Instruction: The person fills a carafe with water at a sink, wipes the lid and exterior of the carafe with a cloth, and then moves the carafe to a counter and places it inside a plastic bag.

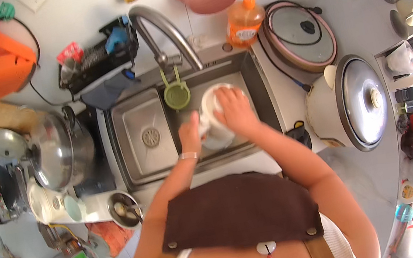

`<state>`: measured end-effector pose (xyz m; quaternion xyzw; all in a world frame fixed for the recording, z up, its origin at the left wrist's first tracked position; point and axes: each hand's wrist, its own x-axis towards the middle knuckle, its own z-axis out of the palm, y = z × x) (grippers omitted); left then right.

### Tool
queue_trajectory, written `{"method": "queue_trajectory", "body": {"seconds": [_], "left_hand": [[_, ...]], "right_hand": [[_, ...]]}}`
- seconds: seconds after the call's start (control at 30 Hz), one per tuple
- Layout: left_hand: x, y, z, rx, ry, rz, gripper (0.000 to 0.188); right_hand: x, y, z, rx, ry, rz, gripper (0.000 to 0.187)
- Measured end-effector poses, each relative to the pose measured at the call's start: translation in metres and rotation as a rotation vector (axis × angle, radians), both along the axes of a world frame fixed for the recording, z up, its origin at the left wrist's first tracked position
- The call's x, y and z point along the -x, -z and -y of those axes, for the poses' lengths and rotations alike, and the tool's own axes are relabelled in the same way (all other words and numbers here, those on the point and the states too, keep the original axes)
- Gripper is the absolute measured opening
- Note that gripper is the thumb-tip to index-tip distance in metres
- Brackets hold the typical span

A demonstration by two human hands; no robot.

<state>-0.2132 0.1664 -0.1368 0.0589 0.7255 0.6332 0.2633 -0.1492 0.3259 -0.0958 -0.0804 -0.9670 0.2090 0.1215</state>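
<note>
A white jug-like container (217, 137) is tilted in the right basin of the steel sink (259, 84). My left hand (190, 131) is closed at its left side, around what looks like a handle. Curled over the rim and upper side is my right hand (235, 106); its fingertips partly hide the opening, so I cannot tell whether they reach inside. The steel faucet (166, 26) arches above the basin. A green strainer (177, 95) hangs below the faucet base, near the divider between the two basins.
Behind the sink stands an orange soap bottle (245, 18), beside a glass lid (301, 36). A large lidded pot (323, 109) is at the right, and a steel pot (51, 149) at the left. A black rack (96, 60) and orange knife holder (9, 58) are at the back left.
</note>
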Motion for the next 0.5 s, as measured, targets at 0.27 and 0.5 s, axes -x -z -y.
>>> {"method": "queue_trajectory", "body": {"seconds": [0.27, 0.5], "left_hand": [[0.004, 0.012, -0.003, 0.078, -0.041, 0.073, 0.064], [0.003, 0.003, -0.007, 0.016, -0.008, 0.039, 0.06]], "right_hand": [[0.002, 0.016, 0.003, 0.01, 0.036, -0.019, 0.053], [0.013, 0.008, -0.004, -0.072, 0.087, -0.1, 0.051]]}}
